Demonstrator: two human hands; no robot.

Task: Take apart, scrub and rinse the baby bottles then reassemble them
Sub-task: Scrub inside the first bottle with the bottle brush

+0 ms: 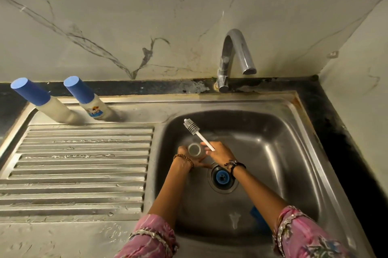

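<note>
Head camera view, looking down into a stainless steel sink basin with a ribbed steel draining board on its left. Your two hands meet over the middle of the basin, close together and nearly touching. Your left hand, with a brown bead bracelet at the wrist, curls its fingers around an open, clear plastic baby bottle body, held with its round mouth facing up toward you. Your right hand, with dark thread bands at the wrist, grips the lower end of a thin white-handled bottle brush. The brush slants up and to the left, its pale bristled head above and behind the bottle mouth, outside the bottle. Both forearms reach in from the bottom edge, in pink patterned sleeves.

Just below your right wrist, a round blue bottle ring sits on the sink drain. A blue object lies near the front of the basin, partly hidden by your right arm; what it is cannot be told. A small clear piece lies on the basin floor beside it.

At the back of the draining board stand two milky-white baby bottles with tall blue caps, one at far left and one beside it with a colourful printed label. A curved chrome tap rises behind the basin against a marble-patterned wall.
</note>
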